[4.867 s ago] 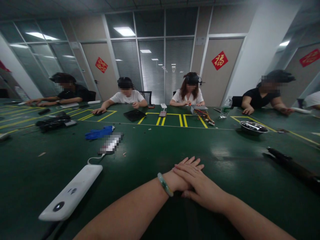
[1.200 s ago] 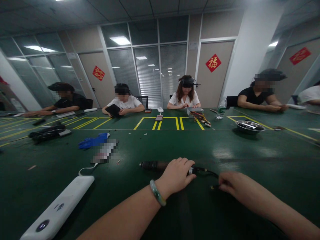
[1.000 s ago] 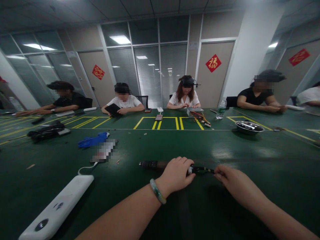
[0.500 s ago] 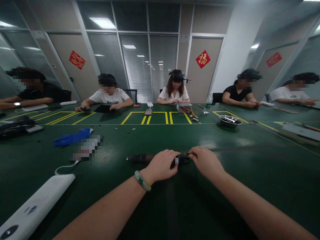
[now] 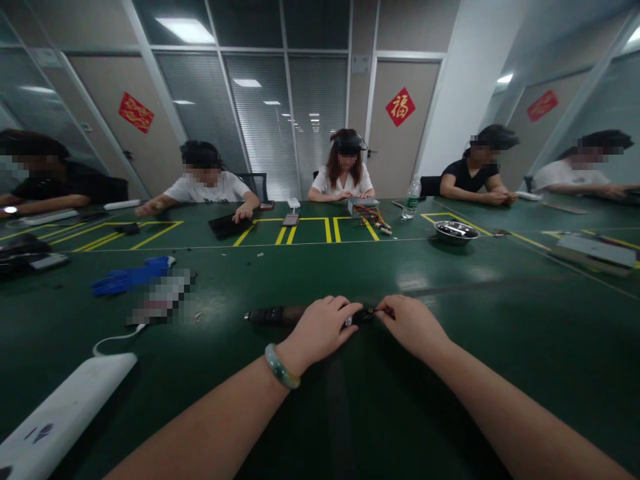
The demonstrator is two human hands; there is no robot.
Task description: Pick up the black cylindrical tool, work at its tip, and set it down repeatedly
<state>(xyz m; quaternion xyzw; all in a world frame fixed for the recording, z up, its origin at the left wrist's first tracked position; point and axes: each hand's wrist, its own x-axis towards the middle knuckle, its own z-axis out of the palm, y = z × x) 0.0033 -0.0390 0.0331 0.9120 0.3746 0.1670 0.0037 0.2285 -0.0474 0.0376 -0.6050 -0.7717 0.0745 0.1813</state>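
A dark, long, cylindrical tool that looks like an electric screwdriver (image 5: 275,316) lies across the green table, its metal tip pointing left. My left hand (image 5: 325,330), with a green bangle at the wrist, is wrapped over its right part and hides the middle of it. At the tool's right end, my right hand (image 5: 407,319) is closed in a pinch between thumb and forefinger. Whatever sits in that pinch is too small and too covered to name. Small dark parts with a brassy spot show between the two hands.
To the left lie a blue glove (image 5: 133,275), a blurred-out phone (image 5: 163,297) on a white cable, and a white power bank-like case (image 5: 70,407). Farther off stand a metal bowl (image 5: 456,232), a water bottle (image 5: 411,198) and a grey box with coloured wires (image 5: 363,207). Several people sit opposite.
The view has shifted slightly, so most things sit a little farther left. My hands keep almost the same hold on the tool. Across the table, a person's hand has moved off a dark object.
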